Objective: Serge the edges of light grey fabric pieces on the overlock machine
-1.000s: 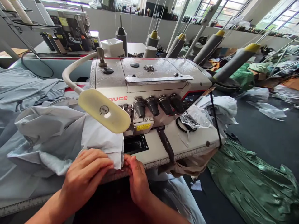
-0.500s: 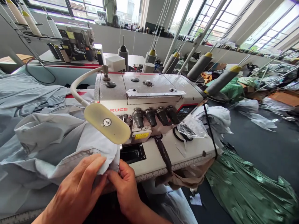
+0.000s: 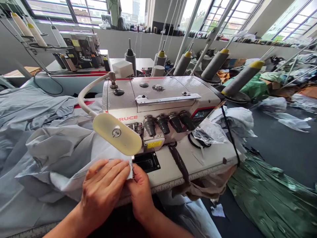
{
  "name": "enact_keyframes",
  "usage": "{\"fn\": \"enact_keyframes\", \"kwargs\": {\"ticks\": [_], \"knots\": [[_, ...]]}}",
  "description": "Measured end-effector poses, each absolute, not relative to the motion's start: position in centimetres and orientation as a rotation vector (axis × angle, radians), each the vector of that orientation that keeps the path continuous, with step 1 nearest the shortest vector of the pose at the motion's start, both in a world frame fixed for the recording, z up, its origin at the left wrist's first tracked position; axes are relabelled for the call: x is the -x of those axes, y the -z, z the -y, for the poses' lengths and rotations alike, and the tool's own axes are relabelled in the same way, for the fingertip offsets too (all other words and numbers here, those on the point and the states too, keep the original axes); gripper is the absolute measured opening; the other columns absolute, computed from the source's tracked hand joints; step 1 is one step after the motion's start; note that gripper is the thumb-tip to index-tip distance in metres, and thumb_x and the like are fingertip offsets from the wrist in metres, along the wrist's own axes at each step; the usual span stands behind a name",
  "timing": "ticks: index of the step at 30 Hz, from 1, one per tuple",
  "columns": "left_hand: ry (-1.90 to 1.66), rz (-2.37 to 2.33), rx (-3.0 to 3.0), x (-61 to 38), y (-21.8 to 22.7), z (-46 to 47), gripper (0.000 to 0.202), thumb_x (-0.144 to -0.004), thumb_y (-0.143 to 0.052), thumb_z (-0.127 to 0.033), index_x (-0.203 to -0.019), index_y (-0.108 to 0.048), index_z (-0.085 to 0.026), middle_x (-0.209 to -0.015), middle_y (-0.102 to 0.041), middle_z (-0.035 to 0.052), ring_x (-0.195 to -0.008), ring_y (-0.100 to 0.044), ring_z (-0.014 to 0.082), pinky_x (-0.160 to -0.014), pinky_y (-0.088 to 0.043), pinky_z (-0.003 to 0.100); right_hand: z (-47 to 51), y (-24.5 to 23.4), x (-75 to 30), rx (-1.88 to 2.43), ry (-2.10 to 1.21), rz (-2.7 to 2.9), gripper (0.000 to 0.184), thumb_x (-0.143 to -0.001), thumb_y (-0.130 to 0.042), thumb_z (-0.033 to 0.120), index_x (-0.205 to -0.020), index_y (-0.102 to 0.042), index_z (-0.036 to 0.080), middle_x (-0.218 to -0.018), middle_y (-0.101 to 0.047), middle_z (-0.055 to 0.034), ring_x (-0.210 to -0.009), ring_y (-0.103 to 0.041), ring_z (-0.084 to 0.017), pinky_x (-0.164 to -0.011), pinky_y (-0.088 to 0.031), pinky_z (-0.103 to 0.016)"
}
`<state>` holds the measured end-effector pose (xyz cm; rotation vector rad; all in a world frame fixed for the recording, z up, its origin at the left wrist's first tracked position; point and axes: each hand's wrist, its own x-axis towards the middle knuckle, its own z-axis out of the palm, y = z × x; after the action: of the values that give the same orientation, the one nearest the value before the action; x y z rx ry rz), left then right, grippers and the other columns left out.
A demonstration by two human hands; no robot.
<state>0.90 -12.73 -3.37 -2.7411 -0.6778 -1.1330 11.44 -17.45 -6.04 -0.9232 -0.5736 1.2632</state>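
My left hand lies with fingers stretched flat on the edge of a pale grey fabric heaped on the table. My right hand pinches the same fabric's corner, just in front of the black needle plate opening of the white overlock sewing machine. A cream oval lamp head on a flexible arm hangs right above my hands and hides the needle area.
Grey thread cones stand behind the machine. A second sewing machine sits at the back left. Crumpled plastic and white cloth lie right of the machine. Green fabric covers the floor at right.
My hands have shifted the fabric corner slightly forward and right, closer to the needle plate. The left fingers now lie flatter on the cloth. The view has tilted a little.
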Motion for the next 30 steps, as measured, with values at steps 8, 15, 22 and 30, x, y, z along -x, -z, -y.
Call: {"fn": "enact_keyframes", "kwargs": {"ticks": [8, 15, 22, 30], "knots": [[1.176, 0.657, 2.831, -0.8, 2.1, 9.7, 0.018, -0.090, -0.048, -0.006, -0.095, -0.063, -0.014, -0.090, -0.072, 0.0059, -0.085, -0.066, 0.0162, -0.078, -0.038, 0.030, 16.5, 6.3, -11.1, 1.073, -1.286, 0.498, 0.025, -0.078, -0.062, 0.037, -0.066, -0.058, 0.015, -0.055, -0.058, 0.0006, -0.053, -0.050, -0.011, -0.052, -0.041, -0.020], [1.147, 0.544, 2.843, -0.2, 2.6, 9.5, 0.013, -0.089, -0.052, -0.007, -0.096, -0.062, -0.012, -0.093, -0.071, 0.0092, -0.088, -0.064, 0.0185, -0.079, -0.038, 0.032, 16.5, 6.5, -11.4, 1.074, -1.272, 0.541, 0.025, -0.078, -0.062, 0.036, -0.066, -0.058, 0.015, -0.055, -0.056, 0.0011, -0.053, -0.049, -0.010, -0.052, -0.040, -0.019], [1.119, 0.497, 2.831, -0.7, 2.1, 8.9, 0.013, -0.092, -0.049, -0.011, -0.094, -0.062, -0.013, -0.085, -0.071, 0.0071, -0.077, -0.064, 0.0174, -0.074, -0.038, 0.032, 16.1, 6.4, -11.4, 1.103, -1.262, 0.563, 0.027, -0.080, -0.060, 0.037, -0.065, -0.057, 0.016, -0.055, -0.056, 0.0007, -0.051, -0.049, -0.010, -0.052, -0.043, -0.020], [1.218, 0.714, 2.898, -0.1, 2.5, 8.5, 0.013, -0.090, -0.053, -0.011, -0.094, -0.063, -0.019, -0.083, -0.068, 0.0018, -0.077, -0.063, 0.0142, -0.077, -0.044, 0.027, 17.2, 7.1, -13.7, 1.266, -0.515, 1.145, 0.011, -0.089, -0.054, 0.022, -0.095, -0.060, 0.016, -0.069, -0.061, -0.0014, -0.060, -0.056, -0.014, -0.059, -0.045, -0.024]]}}
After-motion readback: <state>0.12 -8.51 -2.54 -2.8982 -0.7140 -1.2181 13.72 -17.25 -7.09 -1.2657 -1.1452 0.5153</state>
